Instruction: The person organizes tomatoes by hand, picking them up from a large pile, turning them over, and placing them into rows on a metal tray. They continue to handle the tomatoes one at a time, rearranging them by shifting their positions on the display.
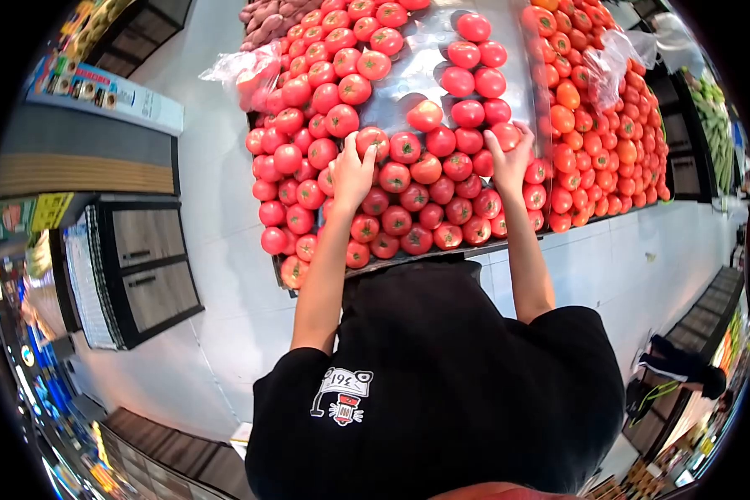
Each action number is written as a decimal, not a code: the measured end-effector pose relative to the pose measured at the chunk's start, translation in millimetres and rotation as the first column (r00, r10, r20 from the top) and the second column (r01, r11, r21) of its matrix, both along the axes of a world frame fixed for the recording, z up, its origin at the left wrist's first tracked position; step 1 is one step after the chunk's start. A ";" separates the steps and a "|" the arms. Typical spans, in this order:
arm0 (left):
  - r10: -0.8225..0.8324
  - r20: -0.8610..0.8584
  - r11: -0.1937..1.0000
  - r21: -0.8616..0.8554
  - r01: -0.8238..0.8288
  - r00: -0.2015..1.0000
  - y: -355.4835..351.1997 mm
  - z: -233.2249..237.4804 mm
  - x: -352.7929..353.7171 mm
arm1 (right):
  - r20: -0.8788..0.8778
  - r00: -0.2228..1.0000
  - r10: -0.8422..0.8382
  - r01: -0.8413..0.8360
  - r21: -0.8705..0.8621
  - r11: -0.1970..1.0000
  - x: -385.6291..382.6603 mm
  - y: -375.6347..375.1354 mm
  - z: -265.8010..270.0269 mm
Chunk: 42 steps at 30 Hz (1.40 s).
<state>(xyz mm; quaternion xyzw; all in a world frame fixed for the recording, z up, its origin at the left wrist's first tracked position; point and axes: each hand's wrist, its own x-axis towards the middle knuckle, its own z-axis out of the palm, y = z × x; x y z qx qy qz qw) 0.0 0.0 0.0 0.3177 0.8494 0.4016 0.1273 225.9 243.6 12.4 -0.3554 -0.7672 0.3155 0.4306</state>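
Red tomatoes cover a display stand in front of me, stacked in rows with stem ends showing on many. My left hand (354,173) is at the upper left of the front block, its thumb and fingers closed against a tomato (373,142). Farther right, my right hand (511,162) grips another tomato (506,135) between thumb and fingers. Between the hands lie rows of tomatoes (426,169). Beyond them a shiny metal surface (425,67) shows, with a short double column of tomatoes (474,82) on its right side.
A clear plastic bag (254,73) lies on the left tomatoes, another bag (612,67) on the right-hand pile (596,158) behind a low divider (537,83). Reddish-brown produce (267,18) sits at the far left. A wooden cabinet (154,271) stands left; a person (683,367) is at lower right.
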 end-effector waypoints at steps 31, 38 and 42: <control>0.159 -0.547 0.987 0.070 -0.145 0.822 15.4 12.4 35.4 | 0.492 0.843 0.216 -0.402 0.309 0.862 -105.1 -24.9 49.9; -0.255 -0.725 0.966 -0.224 0.131 0.640 68.3 32.6 0.5 | 0.656 0.674 0.338 -0.551 0.143 0.822 -106.0 -4.9 30.4; -0.137 -0.700 0.986 -0.167 0.025 0.701 65.7 32.3 -5.8 | 0.530 0.700 0.479 -0.559 -0.011 0.829 -104.5 1.3 30.0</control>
